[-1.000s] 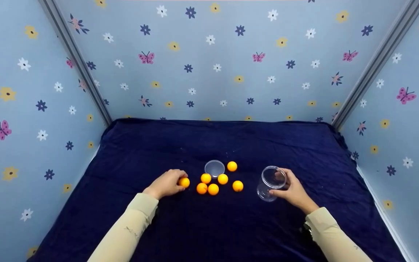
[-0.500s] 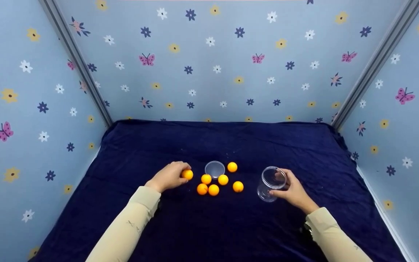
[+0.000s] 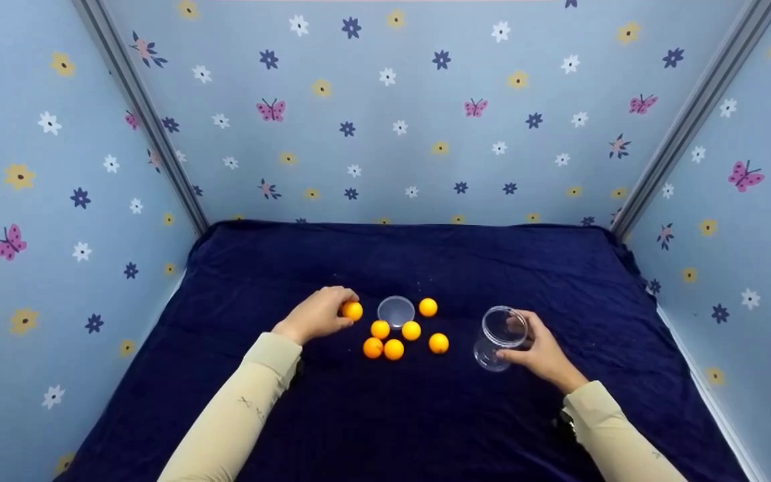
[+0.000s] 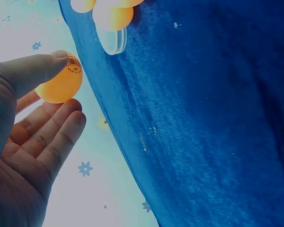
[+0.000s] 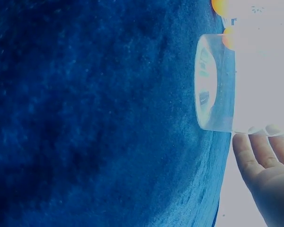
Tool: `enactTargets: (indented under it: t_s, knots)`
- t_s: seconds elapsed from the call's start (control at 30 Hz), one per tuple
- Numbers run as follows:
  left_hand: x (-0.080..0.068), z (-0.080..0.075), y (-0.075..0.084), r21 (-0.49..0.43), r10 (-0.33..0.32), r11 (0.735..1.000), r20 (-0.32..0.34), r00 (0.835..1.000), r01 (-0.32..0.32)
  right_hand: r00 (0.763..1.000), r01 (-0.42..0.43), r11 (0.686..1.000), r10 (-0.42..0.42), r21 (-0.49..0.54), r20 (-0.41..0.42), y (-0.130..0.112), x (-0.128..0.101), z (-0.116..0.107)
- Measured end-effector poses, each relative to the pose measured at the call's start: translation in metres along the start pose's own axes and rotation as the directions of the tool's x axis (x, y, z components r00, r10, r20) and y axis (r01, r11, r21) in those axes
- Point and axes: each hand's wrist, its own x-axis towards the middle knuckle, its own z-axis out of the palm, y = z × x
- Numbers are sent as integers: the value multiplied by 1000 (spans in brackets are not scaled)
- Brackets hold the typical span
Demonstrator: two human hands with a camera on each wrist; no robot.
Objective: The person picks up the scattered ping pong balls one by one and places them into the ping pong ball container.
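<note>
An orange ping-pong ball [image 3: 353, 310] is pinched between the thumb and fingers of my left hand [image 3: 318, 313]; printed lettering shows on this ball [image 4: 61, 82] in the left wrist view. My right hand [image 3: 541, 349] grips a clear plastic jar [image 3: 492, 341] from its right side. The jar stands upright with its mouth uncovered, and no ball shows inside. Several more orange ping-pong balls [image 3: 393, 349] lie between the hands. Behind some of them is a round clear lid [image 3: 395, 310], lying flat just right of the held ball.
Dark blue cloth [image 3: 385, 422] covers the table. Patterned wall panels [image 3: 412, 100] stand at the back and both sides, joined by grey corner posts [image 3: 151, 127]. One ball [image 3: 427, 307] sits right of the lid, another [image 3: 438, 343] nearer the jar.
My left hand has carried its ball up off its earlier spot, away from me and slightly right, toward the lid. The right hand and jar have stayed in place.
</note>
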Motion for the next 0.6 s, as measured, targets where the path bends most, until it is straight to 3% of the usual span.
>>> enactTargets:
  t_s: [0.6]
  knots:
    - [20, -1, 23, -40, 6, 999, 8, 1000, -6, 1000, -16, 1000, 16, 12, 8, 0, 0, -1]
